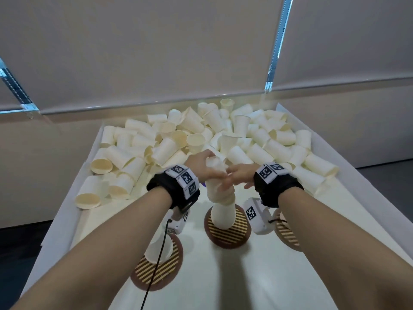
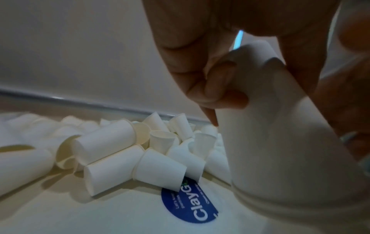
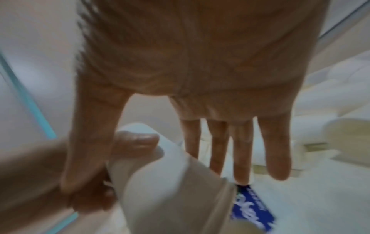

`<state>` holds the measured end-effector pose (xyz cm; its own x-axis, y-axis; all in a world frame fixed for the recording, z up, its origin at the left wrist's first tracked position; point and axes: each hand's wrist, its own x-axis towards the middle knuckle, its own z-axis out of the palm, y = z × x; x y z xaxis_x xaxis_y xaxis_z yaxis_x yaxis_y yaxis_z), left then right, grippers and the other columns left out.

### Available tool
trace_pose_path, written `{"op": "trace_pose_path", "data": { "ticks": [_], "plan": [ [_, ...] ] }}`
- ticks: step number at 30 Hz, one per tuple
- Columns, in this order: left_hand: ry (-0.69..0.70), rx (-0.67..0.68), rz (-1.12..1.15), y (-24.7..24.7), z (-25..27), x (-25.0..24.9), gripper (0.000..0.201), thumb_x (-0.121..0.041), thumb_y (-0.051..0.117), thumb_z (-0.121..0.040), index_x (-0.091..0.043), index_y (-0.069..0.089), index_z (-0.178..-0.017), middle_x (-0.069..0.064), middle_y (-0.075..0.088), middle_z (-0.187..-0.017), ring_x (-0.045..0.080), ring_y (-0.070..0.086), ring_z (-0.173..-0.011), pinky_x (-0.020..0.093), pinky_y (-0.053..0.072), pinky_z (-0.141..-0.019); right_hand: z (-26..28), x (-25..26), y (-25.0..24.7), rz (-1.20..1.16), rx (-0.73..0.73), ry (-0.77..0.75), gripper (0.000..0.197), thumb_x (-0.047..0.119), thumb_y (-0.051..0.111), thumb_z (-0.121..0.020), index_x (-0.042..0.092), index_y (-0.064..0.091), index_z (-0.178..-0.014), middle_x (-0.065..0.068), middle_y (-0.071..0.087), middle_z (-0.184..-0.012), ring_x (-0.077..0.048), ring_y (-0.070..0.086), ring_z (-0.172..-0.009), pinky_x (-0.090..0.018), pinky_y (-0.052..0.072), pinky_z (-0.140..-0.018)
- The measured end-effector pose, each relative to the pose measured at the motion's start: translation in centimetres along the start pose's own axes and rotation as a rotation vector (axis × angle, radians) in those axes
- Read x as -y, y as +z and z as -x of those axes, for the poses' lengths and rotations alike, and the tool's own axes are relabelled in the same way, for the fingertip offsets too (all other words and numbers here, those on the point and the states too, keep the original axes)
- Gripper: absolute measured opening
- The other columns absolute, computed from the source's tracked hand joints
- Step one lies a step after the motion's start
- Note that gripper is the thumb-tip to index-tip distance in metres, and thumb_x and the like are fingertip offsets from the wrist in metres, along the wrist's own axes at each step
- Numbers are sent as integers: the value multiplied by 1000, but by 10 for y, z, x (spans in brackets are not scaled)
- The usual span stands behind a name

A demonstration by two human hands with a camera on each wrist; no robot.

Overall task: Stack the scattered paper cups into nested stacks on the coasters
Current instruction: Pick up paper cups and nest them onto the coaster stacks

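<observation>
Left hand (image 1: pixel 202 165) clamped around top of nested cup stack (image 1: pixel 222 204) on middle striped coaster (image 1: pixel 228 231); right hand (image 1: pixel 238 174) fingers apart, extended, beside stack.

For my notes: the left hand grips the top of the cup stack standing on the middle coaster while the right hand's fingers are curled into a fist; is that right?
Not quite: the right hand has straight, spread fingers, as the right wrist view shows. The left hand does grip the cup stack on the middle coaster.

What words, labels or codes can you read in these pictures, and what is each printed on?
"ClayG": white letters on the blue sticker on the table surface; its remaining letters are hidden by a cup.
Small print on that sticker: too small to read.
Wristband markers: black-and-white square codes, no letters.
Paper cups: no print seen.
</observation>
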<state>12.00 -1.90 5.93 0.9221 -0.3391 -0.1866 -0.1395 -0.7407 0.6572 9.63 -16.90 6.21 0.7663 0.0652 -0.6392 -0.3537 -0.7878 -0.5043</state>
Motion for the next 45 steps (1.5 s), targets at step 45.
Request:
{"op": "trace_pose_path", "data": {
  "ticks": [45],
  "plan": [
    [-298, 250, -614, 0, 0, 109, 50, -14, 73, -78, -15, 55, -124, 6, 54, -130, 20, 54, -116, 19, 37, -78, -37, 5, 33, 192, -201, -98, 63, 10, 71, -78, 19, 44, -135, -7, 50, -137, -28, 48, -125, -35, 41, -101]
  ]
}}
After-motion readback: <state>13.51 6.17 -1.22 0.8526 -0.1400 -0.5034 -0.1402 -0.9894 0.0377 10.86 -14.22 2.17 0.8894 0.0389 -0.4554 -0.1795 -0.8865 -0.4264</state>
